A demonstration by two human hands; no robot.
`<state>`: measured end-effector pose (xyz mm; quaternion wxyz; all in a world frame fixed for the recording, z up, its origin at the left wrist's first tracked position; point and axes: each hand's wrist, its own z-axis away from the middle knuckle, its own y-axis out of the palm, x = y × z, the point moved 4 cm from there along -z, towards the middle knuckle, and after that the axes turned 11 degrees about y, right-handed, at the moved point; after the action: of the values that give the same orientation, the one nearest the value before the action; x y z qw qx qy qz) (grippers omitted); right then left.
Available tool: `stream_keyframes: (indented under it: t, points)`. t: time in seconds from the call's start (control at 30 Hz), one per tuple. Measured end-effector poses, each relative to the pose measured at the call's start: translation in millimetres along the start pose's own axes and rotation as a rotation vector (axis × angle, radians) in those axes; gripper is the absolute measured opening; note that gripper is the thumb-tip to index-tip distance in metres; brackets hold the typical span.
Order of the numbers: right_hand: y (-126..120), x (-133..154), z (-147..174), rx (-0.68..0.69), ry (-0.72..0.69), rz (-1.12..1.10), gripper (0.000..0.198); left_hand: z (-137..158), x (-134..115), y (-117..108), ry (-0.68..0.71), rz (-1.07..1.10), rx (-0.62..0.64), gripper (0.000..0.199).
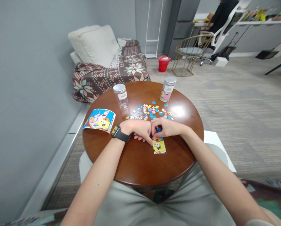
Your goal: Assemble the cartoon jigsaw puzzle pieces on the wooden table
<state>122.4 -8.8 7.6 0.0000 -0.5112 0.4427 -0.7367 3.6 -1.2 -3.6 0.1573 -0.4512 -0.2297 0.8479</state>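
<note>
Over the round counter (137,168), the left hand (140,127) bends inward at the wrist, one digit extended to the joined puzzle (159,146); the right hand (167,126) arches beside it, thumb and fingers (154,122) curled in a loop; whether they pinch a piece, I cannot tell. The joined puzzle lies flat, nearer the person than the loose pieces (149,109).

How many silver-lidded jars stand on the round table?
2: a clear jar at the back left, and a printed jar at the back right, behind loose puzzle pieces. No others show.
</note>
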Motion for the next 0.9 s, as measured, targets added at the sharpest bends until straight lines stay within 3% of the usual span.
stream_keyframes:
  t: [0.17,0.37,0.57,0.63,0.8,0.9]
  points:
    - [-3.9,-0.2,0.1,-0.05,0.024,-0.009,0.02,2.5,-2.6,-0.9,0.002,0.006,-0.016,0.037]
    - [-21.1,-11.5,0.3,-0.345,0.118,0.062,0.036,5.0,-3.3,-6.0,-0.03,-0.016,-0.064,0.047]
    - [-22.9,-18.0,-0.9,-0.354,0.131,0.155,0.037,2.6,-4.8,-7.4,-0.001,-0.071,-0.106,0.045]
    - [-23.2,-20.2,-0.9,-0.357,0.143,0.145,0.038,2.6,-8.1,-11.7,0.034,-0.122,-0.191,0.044]
    - [-24.5,-27.4,-0.6,-0.362,0.202,0.144,0.039,9.9,-20.3,-32.8,0.116,-0.527,-0.636,0.044]
    - [-23.7,-28.8,-0.7,-0.334,0.226,0.167,0.04,10.7,-16.8,-35.6,0.07,-0.657,-0.672,0.042]
